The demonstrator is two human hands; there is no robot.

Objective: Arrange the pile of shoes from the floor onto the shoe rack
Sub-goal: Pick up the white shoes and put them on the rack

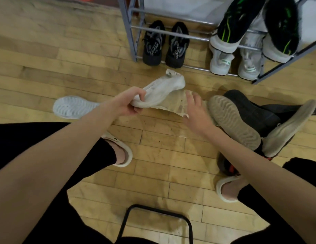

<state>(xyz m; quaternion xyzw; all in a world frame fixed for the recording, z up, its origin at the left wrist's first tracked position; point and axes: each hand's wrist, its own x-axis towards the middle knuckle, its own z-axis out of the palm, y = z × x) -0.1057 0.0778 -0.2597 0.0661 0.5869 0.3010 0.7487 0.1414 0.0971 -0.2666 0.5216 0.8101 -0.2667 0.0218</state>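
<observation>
Chair frame (154, 224), black tube, at the bottom edge between the knees. Both feet in pale slides (124, 156) on the wood floor (162, 147).

Left hand (131, 104) is closed around the heel end of a white shoe (164, 88), holding it tilted above the floor, toe pointing toward the rack. Right hand (195, 110) is open, fingers spread, holding nothing, hovering just right of the white shoe and over a crumpled sheet of clear plastic (175, 104) that lies under it.

Second white shoe (74, 107) lies sole-up on the floor, left of the left hand, partly hidden by the forearm.

Pile (256, 124) is right of the right hand: dark shoes tangled together, two tan soles facing up; another dark shoe with red trim is partly hidden under the right forearm.

Rack (134, 32) farthest out, grey metal bars. Bottom tier: black pair (165, 46) at left, light grey pair (236, 65) at right, toes toward the camera. Tier above, right side: black pair with green streaks (259, 23), hanging over the grey pair.
</observation>
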